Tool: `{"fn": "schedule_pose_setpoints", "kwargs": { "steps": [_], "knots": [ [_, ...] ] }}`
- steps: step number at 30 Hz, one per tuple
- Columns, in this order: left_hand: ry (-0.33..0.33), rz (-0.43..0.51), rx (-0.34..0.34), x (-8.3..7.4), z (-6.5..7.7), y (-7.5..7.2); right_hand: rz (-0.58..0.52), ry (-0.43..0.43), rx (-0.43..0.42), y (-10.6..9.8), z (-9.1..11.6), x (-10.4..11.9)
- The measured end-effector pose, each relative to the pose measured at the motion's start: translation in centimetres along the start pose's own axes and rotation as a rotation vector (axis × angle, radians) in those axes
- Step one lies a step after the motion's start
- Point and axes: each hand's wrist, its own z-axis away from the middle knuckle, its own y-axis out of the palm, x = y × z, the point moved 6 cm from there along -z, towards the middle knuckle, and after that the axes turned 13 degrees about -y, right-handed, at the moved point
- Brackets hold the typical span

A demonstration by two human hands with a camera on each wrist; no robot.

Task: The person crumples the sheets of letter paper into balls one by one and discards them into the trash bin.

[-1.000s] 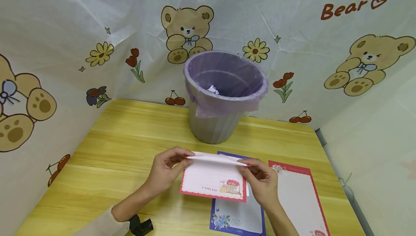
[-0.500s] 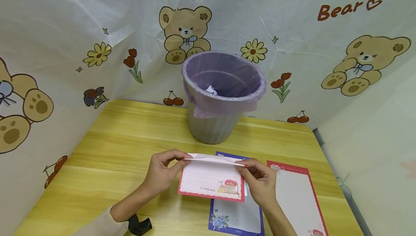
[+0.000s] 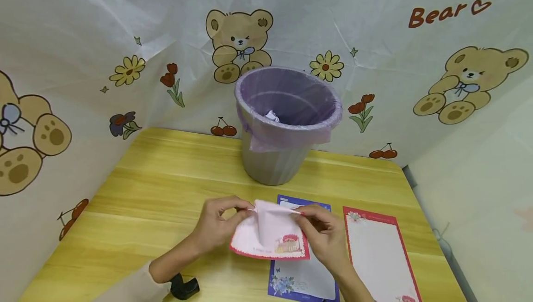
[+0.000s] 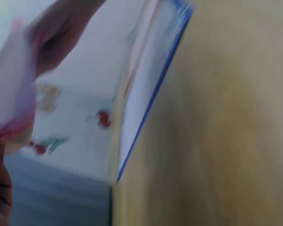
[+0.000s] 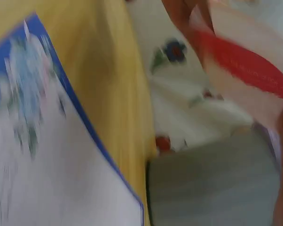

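Note:
Between both hands hangs a red-bordered sheet of letter paper, folded over along its top and buckled with a crease left of its middle. My left hand pinches the fold's left end between thumb and fingers. At the other end, my right hand pinches the fold near the corner. The right wrist view shows the red header band of the sheet, blurred. In the left wrist view the sheet is at the left edge. Below it on the table lies a blue-bordered sheet, partly covered in the head view.
A second red-bordered sheet lies flat at the right. Behind the hands stands a grey bin with a purple liner and crumpled paper inside. A black object is by the left wrist. A bear-print cloth backs the wooden table.
Both hands have drawn closer together, the left moving right and slightly nearer. The held sheet, smooth along its fold before, now buckles and bends between them.

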Motion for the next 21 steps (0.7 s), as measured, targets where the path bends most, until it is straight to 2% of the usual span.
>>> {"fn": "schedule_pose_setpoints", "kwargs": {
  "steps": [3, 5, 9, 16, 21],
  "knots": [
    [0.007, -0.030, 0.039, 0.3, -0.1, 1.5, -0.034, -0.085, 0.076, 1.8, -0.6, 0.4],
    [-0.005, -0.021, 0.026, 0.4, -0.3, 2.0, -0.033, -0.111, 0.088, 2.3, -1.0, 0.5],
    [-0.017, 0.014, -0.002, 0.3, -0.5, 2.2, -0.064, -0.093, 0.061, 2.6, -1.4, 0.1],
    [-0.065, 0.078, 0.033, -0.5, -0.6, 3.1, -0.124, -0.058, 0.047, 2.9, -1.3, -0.8],
    [-0.093, 0.078, 0.044, -0.5, -0.6, 3.1, -0.151, -0.044, 0.048, 2.9, -1.2, -1.0]
  ]
}}
